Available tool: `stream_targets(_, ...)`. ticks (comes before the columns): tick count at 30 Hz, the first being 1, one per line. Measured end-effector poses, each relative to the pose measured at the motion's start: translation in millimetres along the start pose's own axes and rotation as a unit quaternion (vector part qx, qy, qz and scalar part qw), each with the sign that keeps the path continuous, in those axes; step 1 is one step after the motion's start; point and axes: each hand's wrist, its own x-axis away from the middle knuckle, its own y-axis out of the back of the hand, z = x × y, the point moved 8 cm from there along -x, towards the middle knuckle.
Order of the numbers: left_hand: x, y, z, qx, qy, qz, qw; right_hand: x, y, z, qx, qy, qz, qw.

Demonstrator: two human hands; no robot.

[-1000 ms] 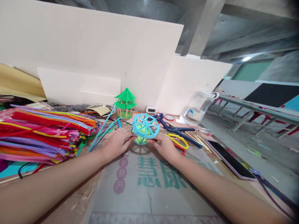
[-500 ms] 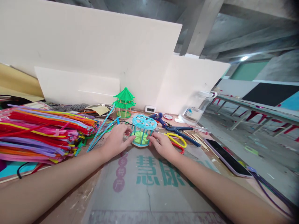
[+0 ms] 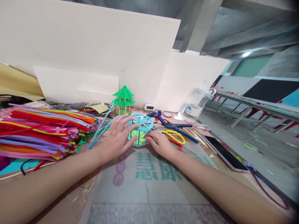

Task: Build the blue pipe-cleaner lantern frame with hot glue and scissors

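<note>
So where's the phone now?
In the head view, the phone lies by the right edge of the table, between the right hand and the purple strap.

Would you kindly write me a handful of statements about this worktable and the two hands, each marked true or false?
1. The left hand and the right hand are both at the light-blue frame. True.
2. The phone lies to the left of the frame. False: the phone lies to its right.
3. A green-roofed model stands behind the frame. True.
4. The glue gun is bright red. False: the glue gun is dark blue.
5. A pile of coloured stems lies on the left side. True.
</note>
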Motion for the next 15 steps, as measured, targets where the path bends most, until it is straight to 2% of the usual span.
stream_targets(15, 0.6, -1.7, -2.1, -0.015, -0.008, 0.017, 1.000, -0.5, -0.5, -0.3, -0.009, -0.011, 0.003, 1.000)
